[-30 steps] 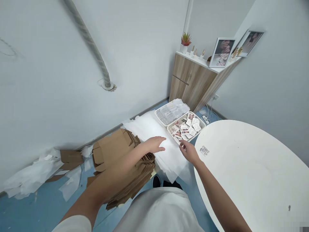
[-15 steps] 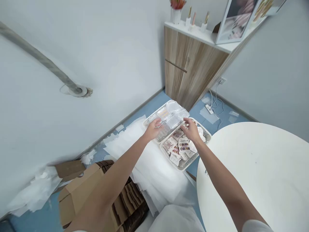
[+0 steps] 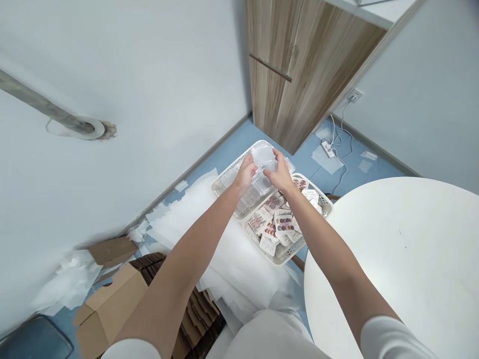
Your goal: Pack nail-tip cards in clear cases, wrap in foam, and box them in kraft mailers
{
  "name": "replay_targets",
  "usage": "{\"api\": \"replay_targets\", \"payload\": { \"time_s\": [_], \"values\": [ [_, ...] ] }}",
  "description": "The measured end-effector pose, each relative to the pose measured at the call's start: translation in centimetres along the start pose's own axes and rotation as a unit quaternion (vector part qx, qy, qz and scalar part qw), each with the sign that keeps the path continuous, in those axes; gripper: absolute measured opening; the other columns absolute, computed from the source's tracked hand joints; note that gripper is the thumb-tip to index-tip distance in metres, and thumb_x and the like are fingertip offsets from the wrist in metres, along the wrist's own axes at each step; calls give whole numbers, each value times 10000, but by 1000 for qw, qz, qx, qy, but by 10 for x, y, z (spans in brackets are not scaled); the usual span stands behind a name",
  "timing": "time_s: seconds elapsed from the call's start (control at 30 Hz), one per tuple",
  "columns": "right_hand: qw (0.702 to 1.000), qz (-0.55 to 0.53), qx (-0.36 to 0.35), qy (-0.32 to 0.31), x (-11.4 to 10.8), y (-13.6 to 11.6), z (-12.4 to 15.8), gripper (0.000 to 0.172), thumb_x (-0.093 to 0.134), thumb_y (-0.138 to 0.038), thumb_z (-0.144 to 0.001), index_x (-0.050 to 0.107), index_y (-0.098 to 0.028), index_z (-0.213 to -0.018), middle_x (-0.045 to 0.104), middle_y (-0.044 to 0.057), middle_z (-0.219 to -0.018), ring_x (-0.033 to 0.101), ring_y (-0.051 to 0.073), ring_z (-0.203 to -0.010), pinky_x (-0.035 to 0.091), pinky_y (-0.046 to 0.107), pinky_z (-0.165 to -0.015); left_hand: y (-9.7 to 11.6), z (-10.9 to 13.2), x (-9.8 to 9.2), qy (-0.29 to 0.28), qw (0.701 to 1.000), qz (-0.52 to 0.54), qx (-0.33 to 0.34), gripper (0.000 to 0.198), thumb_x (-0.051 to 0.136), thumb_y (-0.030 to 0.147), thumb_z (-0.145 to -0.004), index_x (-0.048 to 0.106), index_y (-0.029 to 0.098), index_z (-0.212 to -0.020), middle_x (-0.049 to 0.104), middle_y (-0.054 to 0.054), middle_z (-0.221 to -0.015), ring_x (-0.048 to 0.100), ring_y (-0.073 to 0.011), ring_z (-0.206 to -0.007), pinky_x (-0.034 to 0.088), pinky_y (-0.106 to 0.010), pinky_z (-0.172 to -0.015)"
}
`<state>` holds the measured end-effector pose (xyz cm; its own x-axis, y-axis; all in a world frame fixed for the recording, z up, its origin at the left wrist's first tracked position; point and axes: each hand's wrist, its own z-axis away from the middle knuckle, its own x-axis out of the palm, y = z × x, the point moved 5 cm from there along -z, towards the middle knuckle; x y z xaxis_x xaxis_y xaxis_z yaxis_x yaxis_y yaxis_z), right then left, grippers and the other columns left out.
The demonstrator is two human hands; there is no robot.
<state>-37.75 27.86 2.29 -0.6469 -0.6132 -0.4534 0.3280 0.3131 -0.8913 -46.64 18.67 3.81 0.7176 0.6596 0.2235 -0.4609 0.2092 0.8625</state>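
Left hand (image 3: pixel 245 174) is reaching forward with its fingers partly curled and its thumb side turned inward, staying close beside a clear plastic box (image 3: pixel 264 155). Right hand (image 3: pixel 280 174) is facing it across the box, its thumb and fingers parted in a loose curve. Both are hovering at or touching the box; I cannot tell whether either is gripping it. The box is lying among other clear plastic packs in a pale basket (image 3: pixel 217 189), which is sitting on the floor side by side with a second one.

Farthest left, a wrapped pipe (image 3: pixel 41 99) is slanting down to the wall, and crumpled white sheeting (image 3: pixel 69 279) is lying below it. Next, folded brown cardboard (image 3: pixel 119 294) is stacking up under the left forearm. White foam-like sheets (image 3: pixel 239 269) are spreading between that pile and the baskets. To the right, the card basket (image 3: pixel 295 248) is holding a jumble of cards (image 3: pixel 284 223) showing small coloured ovals. Behind, a wood-grain cabinet (image 3: pixel 284 60) is standing in the corner; beside it a power strip (image 3: pixel 327 149) is resting on the floor. A round white table (image 3: pixel 396 269) is filling the right side.
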Motion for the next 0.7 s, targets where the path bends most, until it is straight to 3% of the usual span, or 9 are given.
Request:
{"api": "replay_targets", "payload": {
  "time_s": [0.2, 0.37, 0.53, 0.7],
  "values": [
    [1000, -13, 1, 24, -1, -13, 9, 736, 564, -313, -643, 240, -191, -1293, 323, 96, -1338, 294, 293, -1211, 223, 513, -1005, -1, 8, 0, 15, 1000, 4, 16, 596, 399, 139, -655, 411, 233, -1243, 403, 11, -1337, 300, -192, -1273, 246, -379, -1028],
    [996, -48, -26, 65, -15, -40, 41, 674, 535, -253, -658, 268, -214, -1276, 356, 78, -1311, 357, 243, -1155, 291, 460, -982, 7, 48, 1, 5, 997, 12, 76, 611, 433, 157, -638, 413, 209, -1246, 398, -20, -1346, 294, -201, -1277, 273, -356, -1021],
    [987, -104, 3, 122, -35, -66, 101, 557, 511, -244, -692, 352, -213, -1225, 465, 83, -1195, 471, 181, -966, 425, 375, -841, 7, 111, 3, 27, 995, 27, 98, 523, 480, 170, -668, 461, 210, -1189, 435, -58, -1311, 372, -204, -1225, 355, -334, -955],
    [964, -180, 46, 191, -47, -73, 191, 413, 522, -304, -711, 445, -207, -1105, 512, 68, -1047, 504, 129, -766, 475, 295, -680, -13, 184, 7, 76, 991, -5, 108, 432, 601, 244, -662, 510, 177, -1079, 541, -85, -1112, 548, -159, -953, 468, -255, -730]
  ]
}}
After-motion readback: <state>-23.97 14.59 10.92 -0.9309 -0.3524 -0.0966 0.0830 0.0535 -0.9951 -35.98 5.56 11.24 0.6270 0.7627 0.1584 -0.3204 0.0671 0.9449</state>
